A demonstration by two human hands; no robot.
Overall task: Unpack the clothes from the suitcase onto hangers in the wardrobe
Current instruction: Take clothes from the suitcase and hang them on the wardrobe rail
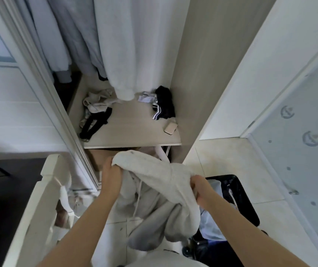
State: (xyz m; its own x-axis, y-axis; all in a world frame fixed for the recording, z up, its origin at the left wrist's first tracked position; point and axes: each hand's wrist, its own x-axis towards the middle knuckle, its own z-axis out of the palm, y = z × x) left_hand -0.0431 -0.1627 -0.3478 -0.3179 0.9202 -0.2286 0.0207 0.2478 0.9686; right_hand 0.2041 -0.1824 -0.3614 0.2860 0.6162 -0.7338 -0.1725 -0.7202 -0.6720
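Observation:
A pale grey hoodie (154, 182) with drawstrings hangs stretched between my two hands in front of the open wardrobe. My left hand (111, 174) grips its upper left edge. My right hand (200, 189) grips the fabric on the right. The rest of the hoodie droops toward the floor. Below my right arm lies the open black suitcase (239, 191), with light blue clothing (210, 226) inside it. Grey and white garments (115, 45) hang in the wardrobe above a shelf (135, 128). No hanger can be made out in my hands.
On the shelf lie a crumpled beige garment (98, 102), a black item (96, 124), dark striped clothes (164, 105) and a small flat case (170, 129). The sliding door frame (44, 78) stands at left, a white bed frame (42, 199) at lower left, a frosted door (308, 132) at right.

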